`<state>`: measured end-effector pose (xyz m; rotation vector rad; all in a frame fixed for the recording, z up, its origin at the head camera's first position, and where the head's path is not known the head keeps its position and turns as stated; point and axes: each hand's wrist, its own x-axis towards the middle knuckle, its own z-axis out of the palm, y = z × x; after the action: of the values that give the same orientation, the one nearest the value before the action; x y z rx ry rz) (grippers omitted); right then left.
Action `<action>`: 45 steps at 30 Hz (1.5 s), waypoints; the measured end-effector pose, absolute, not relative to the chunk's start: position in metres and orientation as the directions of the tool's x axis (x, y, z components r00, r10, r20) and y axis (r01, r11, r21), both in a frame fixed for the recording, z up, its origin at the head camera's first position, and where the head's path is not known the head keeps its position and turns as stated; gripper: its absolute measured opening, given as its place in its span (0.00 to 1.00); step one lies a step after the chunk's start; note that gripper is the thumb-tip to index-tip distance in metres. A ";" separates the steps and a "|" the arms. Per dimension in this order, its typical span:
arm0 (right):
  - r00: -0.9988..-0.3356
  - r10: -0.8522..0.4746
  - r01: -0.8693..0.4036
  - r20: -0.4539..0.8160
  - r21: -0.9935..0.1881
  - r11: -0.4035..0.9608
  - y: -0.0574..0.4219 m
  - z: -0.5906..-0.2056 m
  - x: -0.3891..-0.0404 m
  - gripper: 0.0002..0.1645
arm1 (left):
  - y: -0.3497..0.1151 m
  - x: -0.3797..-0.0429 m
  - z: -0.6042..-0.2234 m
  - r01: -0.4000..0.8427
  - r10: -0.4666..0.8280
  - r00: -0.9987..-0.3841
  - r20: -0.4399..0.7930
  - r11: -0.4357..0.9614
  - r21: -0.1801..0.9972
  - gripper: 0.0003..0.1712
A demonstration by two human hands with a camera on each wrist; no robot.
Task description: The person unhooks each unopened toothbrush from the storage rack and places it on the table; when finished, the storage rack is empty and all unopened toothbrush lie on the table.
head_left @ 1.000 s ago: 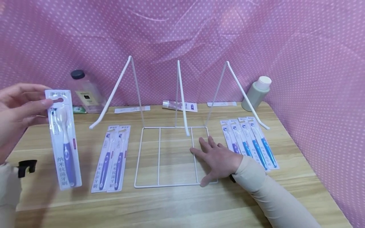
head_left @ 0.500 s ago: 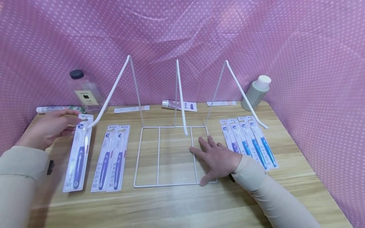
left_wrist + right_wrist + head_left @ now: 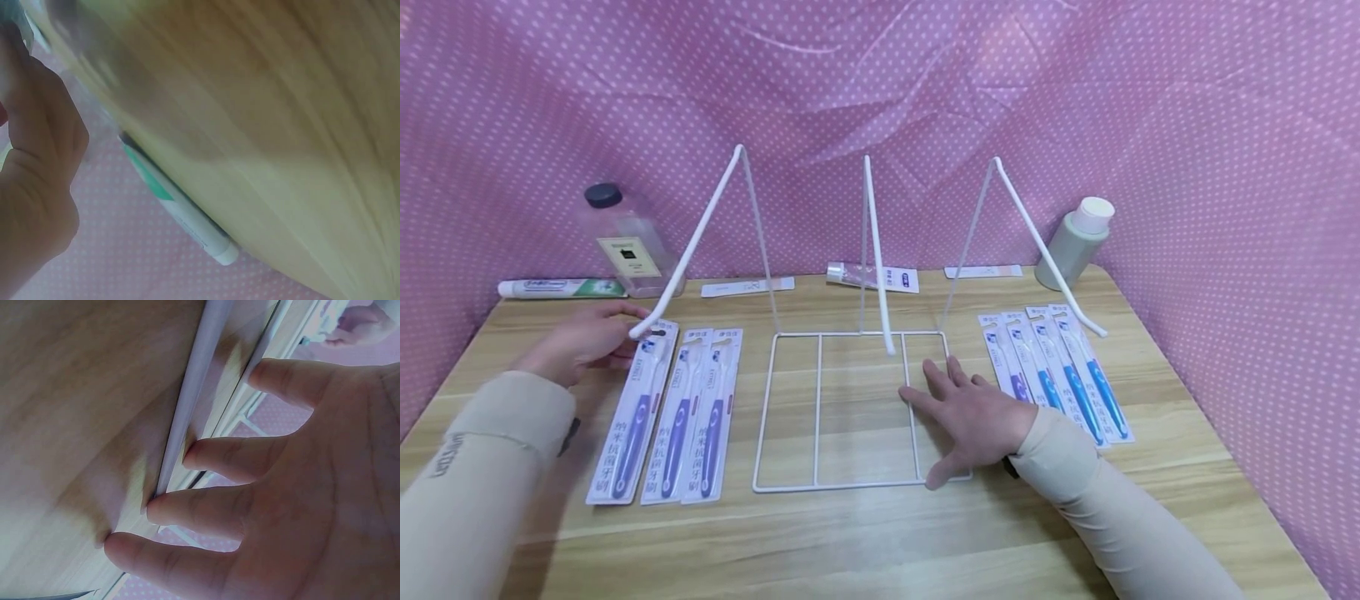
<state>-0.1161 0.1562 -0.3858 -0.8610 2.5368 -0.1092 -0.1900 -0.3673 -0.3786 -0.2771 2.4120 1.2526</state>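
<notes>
In the head view my left hand (image 3: 580,343) holds the top left edge of a packaged purple toothbrush (image 3: 634,425). Its fingertips are partly hidden behind the pack and the rack's left prong. Right beside that pack lie two more purple packaged toothbrushes, a middle one (image 3: 677,417) and an outer one (image 3: 713,417). My right hand (image 3: 973,417) rests spread over the right side of a white wire rack's (image 3: 817,408) base. In the right wrist view its fingers (image 3: 212,456) are straight, with fingertips at the wire and the wood.
Several packaged toothbrushes (image 3: 1075,375), blue and purple, lie right of the rack. Along the back are a toothpaste tube (image 3: 561,289), a clear bottle (image 3: 628,242), a small tube (image 3: 898,279) and a green bottle (image 3: 1071,250). Three rack prongs rise above the wooden table (image 3: 880,542).
My left hand has brought the packaged toothbrush from the left, down and rightward, beside the two purple ones. The right hand has stayed on the rack base.
</notes>
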 end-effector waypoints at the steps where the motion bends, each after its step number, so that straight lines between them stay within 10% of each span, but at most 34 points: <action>1: -0.700 -0.596 -0.559 -0.393 -0.216 0.800 0.156 -0.386 -0.116 0.74 | -0.366 -0.191 -0.380 -0.355 0.013 -0.896 -0.444 0.580 0.734 0.30; 36: -0.696 -0.595 -0.556 -0.402 -0.223 0.801 0.156 -0.387 -0.119 0.74 | -0.348 -0.187 -0.375 -0.246 -0.114 -0.951 -0.287 0.841 0.482 0.30; 41: -0.695 -0.595 -0.553 -0.403 -0.229 0.801 0.157 -0.387 -0.118 0.74 | -0.311 -0.169 -0.323 -0.142 -0.202 -0.977 0.071 0.858 0.494 0.38; 45: -0.693 -0.600 -0.558 -0.399 -0.231 0.797 0.156 -0.387 -0.117 0.74 | -0.258 -0.142 -0.284 0.119 -0.210 -0.854 0.475 0.811 0.573 0.29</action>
<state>-0.1167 0.1564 -0.3868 -0.8652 2.5240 -0.1257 -0.1423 -0.2581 -0.2845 -0.0956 3.4924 1.1732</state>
